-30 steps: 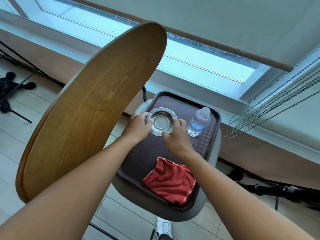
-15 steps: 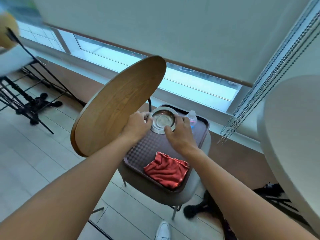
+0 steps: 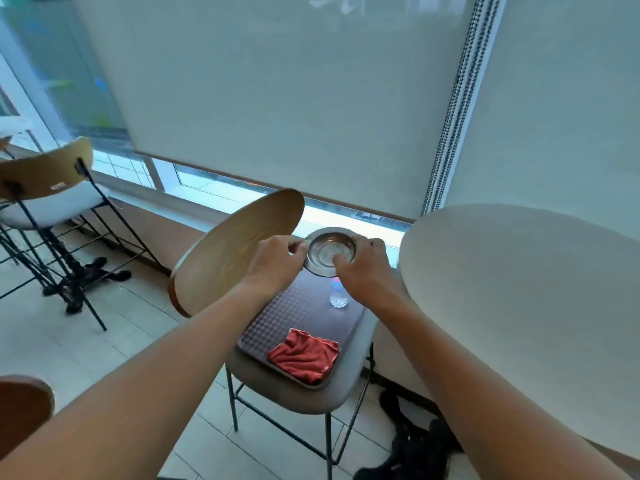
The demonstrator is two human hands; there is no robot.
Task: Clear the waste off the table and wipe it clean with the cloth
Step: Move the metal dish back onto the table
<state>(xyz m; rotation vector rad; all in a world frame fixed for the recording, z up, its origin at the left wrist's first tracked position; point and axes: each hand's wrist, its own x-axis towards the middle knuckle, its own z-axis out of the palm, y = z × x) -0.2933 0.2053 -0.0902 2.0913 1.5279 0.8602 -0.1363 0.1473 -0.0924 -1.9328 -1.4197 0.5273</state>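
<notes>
A round metal ashtray (image 3: 329, 249) is held in the air above the far end of a dark tray (image 3: 298, 310). My left hand (image 3: 277, 263) grips its left rim and my right hand (image 3: 363, 271) grips its right rim. On the tray's near end lies a crumpled red cloth (image 3: 304, 355). A small clear water bottle (image 3: 338, 296) stands on the tray just below the ashtray. The round white table (image 3: 526, 306) fills the right side, its top bare as far as I see it.
The tray rests on the grey seat of a stool (image 3: 294, 393) with a wooden backrest (image 3: 235, 254) at its left. Another stool (image 3: 45, 188) stands far left. A black table base (image 3: 408, 441) lies on the floor. Roller blinds with bead chains (image 3: 453, 105) cover the window.
Both hands have lifted the ashtray up off the tray. The view has pulled back and up, so the stool looks smaller and the white table has come into sight on the right.
</notes>
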